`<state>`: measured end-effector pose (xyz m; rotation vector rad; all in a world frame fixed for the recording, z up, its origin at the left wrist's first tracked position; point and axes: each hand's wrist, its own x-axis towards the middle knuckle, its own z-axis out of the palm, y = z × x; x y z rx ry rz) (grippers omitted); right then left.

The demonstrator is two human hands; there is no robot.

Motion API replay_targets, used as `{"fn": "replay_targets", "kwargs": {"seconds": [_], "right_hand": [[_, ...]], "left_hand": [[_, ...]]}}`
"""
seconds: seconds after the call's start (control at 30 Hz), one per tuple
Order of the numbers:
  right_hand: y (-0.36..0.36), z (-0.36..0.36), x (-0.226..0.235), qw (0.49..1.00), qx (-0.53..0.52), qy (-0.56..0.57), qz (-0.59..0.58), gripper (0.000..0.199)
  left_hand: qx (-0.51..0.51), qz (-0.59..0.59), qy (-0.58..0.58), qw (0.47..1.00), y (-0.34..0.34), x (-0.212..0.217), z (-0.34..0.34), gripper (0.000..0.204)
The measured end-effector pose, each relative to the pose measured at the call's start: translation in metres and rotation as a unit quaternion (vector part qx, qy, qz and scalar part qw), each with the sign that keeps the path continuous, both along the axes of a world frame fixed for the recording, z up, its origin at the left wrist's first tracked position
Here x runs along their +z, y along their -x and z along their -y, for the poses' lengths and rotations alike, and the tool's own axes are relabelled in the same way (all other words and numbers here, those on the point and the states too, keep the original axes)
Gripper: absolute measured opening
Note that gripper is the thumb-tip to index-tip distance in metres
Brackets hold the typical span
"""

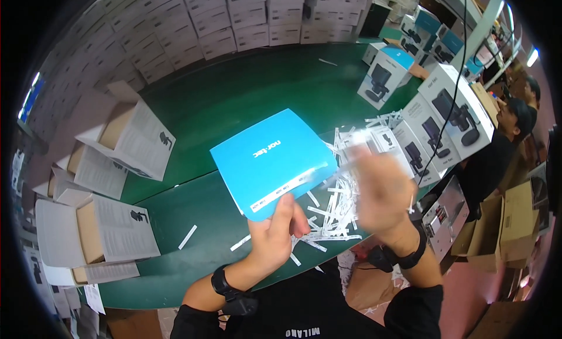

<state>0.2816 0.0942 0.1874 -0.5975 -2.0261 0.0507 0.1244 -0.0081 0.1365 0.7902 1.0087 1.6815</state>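
Observation:
In front of me is a box with a bright blue face (pixel 268 157), tilted over the green table. Along its near edge runs a white label strip (pixel 281 191) with print on it. My left hand (pixel 274 236) is closed on the near edge of the box, its thumb at the strip. Just right of the box, my right hand (pixel 383 189) is smeared by motion; its fingers cannot be made out, nor whether they hold anything. Below and beside both hands lies a loose heap of printed white paper strips (pixel 339 213).
Open white boxes with raised flaps (pixel 120 230) stand at the left. Finished-looking boxes with a microphone picture (pixel 456 116) stand at the right, another (pixel 383 75) farther back. Stacked white cartons (pixel 234 17) line the far side. A co-worker (pixel 497 146) is at the right, near open brown cartons (pixel 503 222).

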Motion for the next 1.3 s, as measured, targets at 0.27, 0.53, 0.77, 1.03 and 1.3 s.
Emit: {"fn": "replay_targets", "kwargs": {"seconds": [0.27,0.53,0.77,1.03,1.3], "right_hand": [[-0.021,-0.023,0.000,0.973,-0.008,0.231,-0.015,0.064],[0.010,-0.012,0.006,0.942,0.203,0.256,-0.076,0.044],[-0.004,-0.061,-0.001,0.971,-0.170,0.165,0.034,0.065],[0.030,-0.040,-0.019,0.968,0.235,0.060,0.063,0.048],[0.036,-0.013,-0.040,0.970,0.190,0.146,-0.034,0.040]], "left_hand": [[-0.021,-0.021,0.006,1.000,-0.002,0.006,-0.002,0.024],[-0.012,-0.007,0.011,1.000,0.003,0.004,0.000,0.027],[0.057,-0.019,0.040,0.997,0.009,0.015,0.008,0.027],[-0.080,0.285,-0.035,0.954,0.037,0.022,0.027,0.025],[0.199,-0.416,-0.212,0.862,0.084,-0.006,-0.001,0.050]]}}
